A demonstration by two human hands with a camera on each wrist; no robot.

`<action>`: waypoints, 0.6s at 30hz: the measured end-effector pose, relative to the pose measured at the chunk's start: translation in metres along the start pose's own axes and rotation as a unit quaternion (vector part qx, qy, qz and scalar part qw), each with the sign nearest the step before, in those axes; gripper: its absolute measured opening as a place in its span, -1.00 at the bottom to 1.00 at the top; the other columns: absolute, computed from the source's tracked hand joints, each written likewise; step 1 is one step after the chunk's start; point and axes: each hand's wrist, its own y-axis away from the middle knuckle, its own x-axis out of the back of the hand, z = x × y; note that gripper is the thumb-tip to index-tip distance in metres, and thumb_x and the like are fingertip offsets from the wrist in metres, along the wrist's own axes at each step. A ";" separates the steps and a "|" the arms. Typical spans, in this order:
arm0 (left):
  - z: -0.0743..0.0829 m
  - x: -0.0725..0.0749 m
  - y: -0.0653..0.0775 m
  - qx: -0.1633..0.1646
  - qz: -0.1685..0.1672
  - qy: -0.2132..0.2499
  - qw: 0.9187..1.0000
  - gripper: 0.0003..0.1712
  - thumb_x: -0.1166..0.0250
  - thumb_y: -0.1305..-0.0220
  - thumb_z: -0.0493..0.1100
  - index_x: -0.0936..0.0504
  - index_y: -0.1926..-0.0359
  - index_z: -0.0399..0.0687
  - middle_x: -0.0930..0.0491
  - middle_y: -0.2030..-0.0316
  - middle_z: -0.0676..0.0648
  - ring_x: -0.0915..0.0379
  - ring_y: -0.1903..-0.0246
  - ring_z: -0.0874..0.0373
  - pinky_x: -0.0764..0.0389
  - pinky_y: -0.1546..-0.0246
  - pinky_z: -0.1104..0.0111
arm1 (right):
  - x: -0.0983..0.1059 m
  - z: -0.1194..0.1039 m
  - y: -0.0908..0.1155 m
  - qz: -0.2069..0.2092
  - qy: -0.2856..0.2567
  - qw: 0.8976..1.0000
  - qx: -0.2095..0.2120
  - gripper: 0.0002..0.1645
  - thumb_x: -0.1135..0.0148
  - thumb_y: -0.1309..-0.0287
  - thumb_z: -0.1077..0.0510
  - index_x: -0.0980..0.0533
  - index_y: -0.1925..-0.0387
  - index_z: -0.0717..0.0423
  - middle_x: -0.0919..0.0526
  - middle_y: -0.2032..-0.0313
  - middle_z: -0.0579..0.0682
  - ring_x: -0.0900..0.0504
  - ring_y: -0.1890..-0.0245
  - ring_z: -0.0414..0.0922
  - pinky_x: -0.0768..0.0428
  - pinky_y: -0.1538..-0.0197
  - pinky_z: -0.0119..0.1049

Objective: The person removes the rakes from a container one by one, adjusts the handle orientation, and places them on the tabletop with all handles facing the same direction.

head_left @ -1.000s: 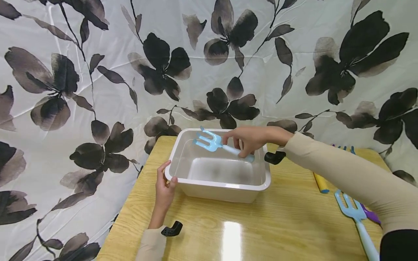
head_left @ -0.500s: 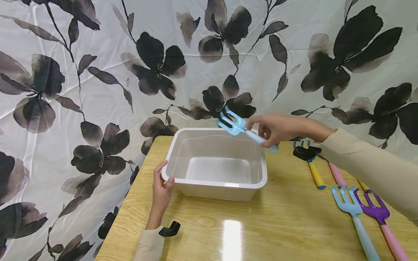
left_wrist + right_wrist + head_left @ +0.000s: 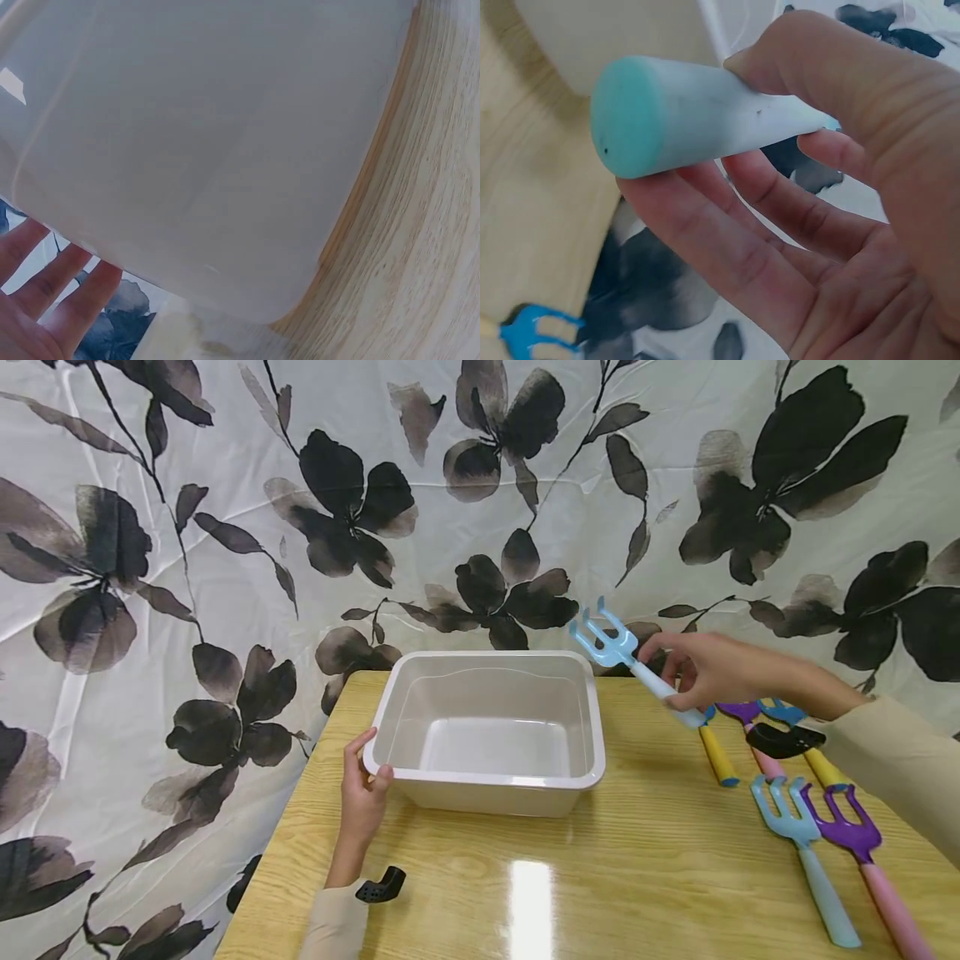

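My right hand pinches the pale handle of a light blue plastic toy rake between thumb and curled fingers, holding it in the air just past the right rim of the white rectangular plastic tub, tines tilted up and toward the tub. My left hand grips the tub's near-left corner, thumb over the rim. The tub stands on the yellow wooden table. More toy rakes lie on the table right of the tub.

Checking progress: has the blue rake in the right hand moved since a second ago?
Yes. The blue rake went from over the white tub out past its right rim, gripped by the right hand.
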 end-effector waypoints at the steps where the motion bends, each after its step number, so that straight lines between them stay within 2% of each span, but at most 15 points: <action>1: 0.001 0.000 0.000 0.002 -0.001 0.000 1.000 -0.32 -0.19 -0.42 -0.24 -0.22 -0.49 -0.12 -0.35 -0.36 -0.31 -0.46 -0.15 -0.16 -0.65 0.12 0.47 | -0.002 0.005 0.005 0.002 -0.006 1.000 -0.009 -0.24 -0.52 -0.06 0.27 -0.34 -0.25 0.10 -0.65 0.25 0.06 -0.69 0.38 -0.03 -0.71 0.42 -0.23; 5: 0.002 0.001 0.001 0.006 -0.005 0.005 1.000 -0.31 -0.17 -0.39 -0.30 -0.22 -0.49 -0.13 -0.32 -0.39 -0.29 -0.45 -0.17 -0.17 -0.65 0.09 0.46 | -0.013 0.025 0.025 0.021 -0.020 0.999 -0.017 -0.25 -0.53 -0.06 0.26 -0.34 -0.24 0.10 -0.63 0.27 0.04 -0.68 0.38 -0.07 -0.70 0.40 -0.24; 10: 0.001 0.000 0.001 0.002 -0.010 0.008 1.000 -0.32 -0.15 -0.40 -0.31 -0.20 -0.50 -0.14 -0.34 -0.36 -0.34 -0.47 -0.13 -0.15 -0.66 0.10 0.45 | -0.032 0.050 0.053 0.066 -0.025 0.997 0.003 -0.26 -0.55 -0.02 0.27 -0.38 -0.21 0.11 -0.62 0.36 -0.01 -0.63 0.46 -0.14 -0.64 0.41 -0.29; 15: -0.001 0.000 0.000 0.000 -0.011 0.009 1.000 -0.32 -0.15 -0.41 -0.30 -0.20 -0.50 -0.12 -0.33 -0.37 -0.31 -0.45 -0.15 -0.13 -0.65 0.09 0.45 | -0.056 0.074 0.082 0.078 -0.067 0.994 -0.022 -0.25 -0.49 -0.11 0.27 -0.31 -0.27 0.18 -0.58 0.33 0.06 -0.62 0.47 -0.14 -0.63 0.53 -0.24; 18: -0.001 0.000 0.000 0.000 -0.016 0.011 1.000 -0.32 -0.16 -0.42 -0.29 -0.20 -0.50 -0.12 -0.32 -0.38 -0.29 -0.44 -0.18 -0.16 -0.65 0.08 0.45 | -0.072 0.089 0.100 0.104 -0.074 0.992 -0.025 -0.25 -0.50 -0.08 0.31 -0.32 -0.25 0.19 -0.54 0.36 0.04 -0.59 0.46 -0.17 -0.60 0.56 -0.26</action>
